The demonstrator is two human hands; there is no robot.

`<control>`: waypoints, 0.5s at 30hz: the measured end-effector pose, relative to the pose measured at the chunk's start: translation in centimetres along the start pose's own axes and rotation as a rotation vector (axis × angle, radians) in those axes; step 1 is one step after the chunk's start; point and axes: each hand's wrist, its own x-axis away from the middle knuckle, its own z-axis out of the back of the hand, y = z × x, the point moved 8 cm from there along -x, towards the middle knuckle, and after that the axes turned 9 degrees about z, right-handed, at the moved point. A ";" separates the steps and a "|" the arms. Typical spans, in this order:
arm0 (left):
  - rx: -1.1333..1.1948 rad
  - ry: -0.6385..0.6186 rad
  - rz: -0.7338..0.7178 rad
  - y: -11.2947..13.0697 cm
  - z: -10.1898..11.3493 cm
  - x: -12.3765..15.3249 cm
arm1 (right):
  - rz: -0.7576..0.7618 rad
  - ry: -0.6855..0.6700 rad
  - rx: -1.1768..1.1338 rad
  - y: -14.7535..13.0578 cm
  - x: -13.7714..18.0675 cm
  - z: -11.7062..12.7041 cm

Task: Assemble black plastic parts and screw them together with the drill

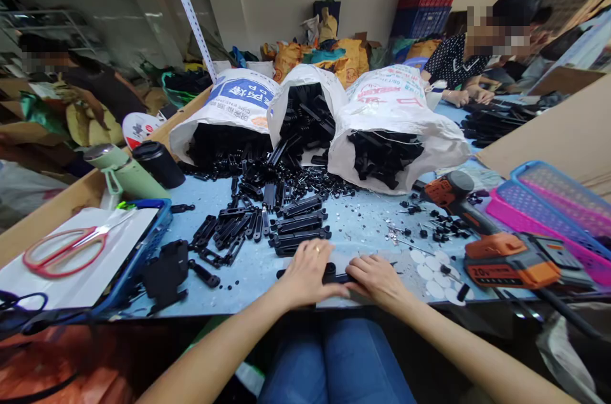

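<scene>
One black part (330, 273) lies at lower centre, grasped by left hand (308, 271) and right hand (378, 278) (partly hiding it); light, even pressure should steady it.

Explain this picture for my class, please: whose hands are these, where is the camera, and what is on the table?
There is no robot here, just a person working with bare hands. One camera, worn on the head, looks forward and down, so the forearms enter from below.

The left hand and right hand are both at a black plastic part near the table's front edge; the fingers hide how firmly it is held.

On the blue tabletop, white woven sacks lie open, showing black pieces inside. Ahead of the hands are stacked black strips. To the right are white discs and a cordless drill; to the left, red-handled scissors.
</scene>
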 end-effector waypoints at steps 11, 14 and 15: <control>-0.197 -0.054 0.539 -13.2 1.1 -17.6 | -0.262 0.025 -0.160 5.6 2.1 -0.8; -0.167 -0.080 0.558 -13.3 0.1 -18.5 | -0.603 -0.026 0.037 13.6 2.7 -0.3; -0.148 -0.075 0.557 -13.1 0.1 -18.6 | -0.739 -0.057 0.110 16.5 3.3 -0.1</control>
